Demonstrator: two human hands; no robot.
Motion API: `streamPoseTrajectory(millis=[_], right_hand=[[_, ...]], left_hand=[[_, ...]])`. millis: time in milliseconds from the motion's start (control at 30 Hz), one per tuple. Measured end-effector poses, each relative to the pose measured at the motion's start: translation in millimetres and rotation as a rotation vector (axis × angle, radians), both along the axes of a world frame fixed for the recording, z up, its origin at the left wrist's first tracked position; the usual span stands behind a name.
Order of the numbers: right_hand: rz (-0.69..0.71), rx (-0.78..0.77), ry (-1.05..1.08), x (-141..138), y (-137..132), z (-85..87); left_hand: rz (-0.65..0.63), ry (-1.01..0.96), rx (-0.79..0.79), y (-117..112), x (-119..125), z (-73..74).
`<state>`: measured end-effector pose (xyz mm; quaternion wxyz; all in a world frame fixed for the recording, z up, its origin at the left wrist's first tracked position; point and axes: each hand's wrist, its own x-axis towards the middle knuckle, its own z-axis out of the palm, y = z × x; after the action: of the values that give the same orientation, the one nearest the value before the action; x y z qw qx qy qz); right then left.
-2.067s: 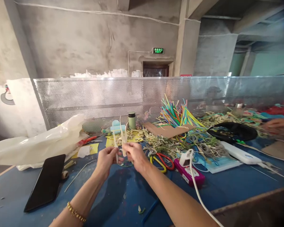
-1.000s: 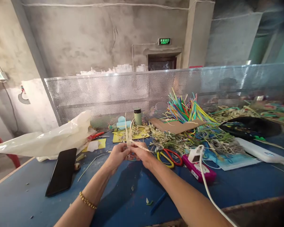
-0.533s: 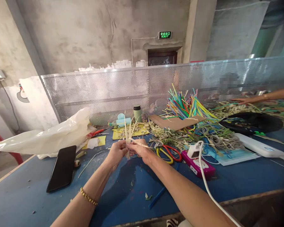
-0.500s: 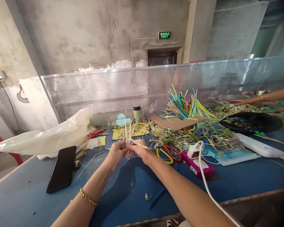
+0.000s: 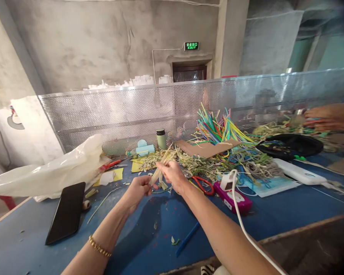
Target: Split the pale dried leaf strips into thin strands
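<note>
Above the blue table (image 5: 149,236), both my hands pinch a bundle of pale straw strips (image 5: 160,168). My left hand (image 5: 136,190) grips the lower end, fingers closed, with a gold bracelet on its wrist. My right hand (image 5: 172,173) is closed on the strips higher up, and their tips slant up to the right. Just beyond my hands lie a heap of straw scraps (image 5: 195,164) and red and yellow scissors (image 5: 202,183).
A black phone (image 5: 65,212) and a white plastic bag (image 5: 54,172) lie to the left. A purple power strip (image 5: 231,194) with a white cable, coloured strips (image 5: 218,130), cardboard and a black tray (image 5: 289,145) fill the right. A perforated metal screen (image 5: 117,114) runs behind. Another person's hand (image 5: 326,118) reaches in far right.
The strips stood upright between my hands; now they slant up to the right. My left hand has dropped lower and my right has risen. The other person's hand has come nearer.
</note>
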<state>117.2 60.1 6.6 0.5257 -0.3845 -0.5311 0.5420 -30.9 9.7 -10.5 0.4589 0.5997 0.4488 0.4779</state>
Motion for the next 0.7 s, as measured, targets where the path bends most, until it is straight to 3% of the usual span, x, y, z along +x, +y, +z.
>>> streamPoseTrajectory(millis=[233,467,600,700], right_hand=[[0.056,0.062,0.104,8.7,1.0,9.3],[0.069,0.1,0.193,10.0,1.1,12.7],[0.064,0.138,0.242,19.2,7.6,17.3],[-0.017,0.145,0.301,29.9,14.9,21.2]], left_hand=[[-0.034,-0.022,-0.031,-4.3,0.1,4.7],[0.028,-0.003,-0.069,-0.2,-3.0,4.1],[-0.058,0.011,-0.072,-3.7,-8.5,9.5],[-0.192,-0.019,-0.112,-6.4,-14.1,14.3]])
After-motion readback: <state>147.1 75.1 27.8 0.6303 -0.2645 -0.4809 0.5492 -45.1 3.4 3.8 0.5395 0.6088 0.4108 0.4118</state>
